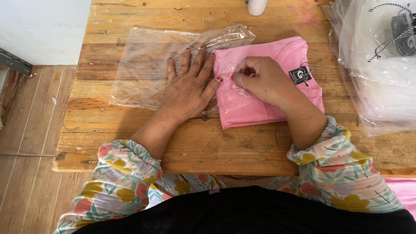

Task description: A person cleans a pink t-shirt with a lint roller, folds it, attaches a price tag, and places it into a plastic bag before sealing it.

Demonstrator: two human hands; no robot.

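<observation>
- Wooden table (242,151): rough planks running left to right, with knots, cracks and worn patches; a faint pink stain lies at the far right, and the near edge shows a thick, chipped board.
- Floor (26,143): pale wood-look boards left of the table; a white wall (43,26) stands at the far left with a grey metal bracket (15,63) at its foot.
- Clear plastic bag (147,65): lies flat and crinkled at the middle of the table, its open end over the left edge of the folded pink garment (264,108).
- Left hand (188,86): spread palm-down with fingers extended, pressing the bag flat against the table; it grasps nothing.
- Right hand (260,78): rests on the garment with fingers curled, pinching the bag's film between thumb and fingertips.
- Black hang tag (300,74): sits on the garment's far right part, its cord trailing right.
- Stack of bagged items (381,56): clear plastic packages at the far right edge of the table.
- White object (257,6): at the far edge, cut off by the frame; what it is cannot be told.
</observation>
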